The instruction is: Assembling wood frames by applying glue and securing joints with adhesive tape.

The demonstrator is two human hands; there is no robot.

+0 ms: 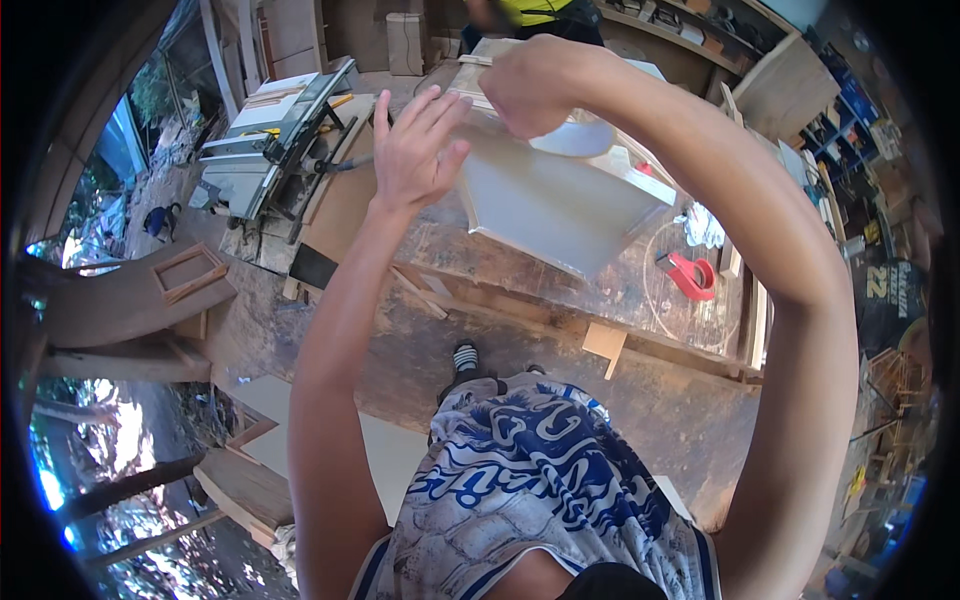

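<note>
A wide white panel [560, 205] with thin pale edging lies on the wooden workbench [470, 262] before me. My left hand [418, 150] is raised by the panel's far left corner, its fingers apart and nothing in it. Farther over, my right hand [535, 85] is closed above the far part of the panel. Its fingers curl out of sight, so whatever they hold is hidden. Just below that hand shows a white rounded piece [572, 139]. At the bench's right sits a red tape dispenser [690, 276], with crumpled clear plastic [703, 226] beyond it.
A table saw [255, 160] stands at the back left. Another person [540, 12] in a yellow top is at the far side. A small wooden frame [190, 272] rests on a board at left. Shelves with blue bins [850, 130] line the right.
</note>
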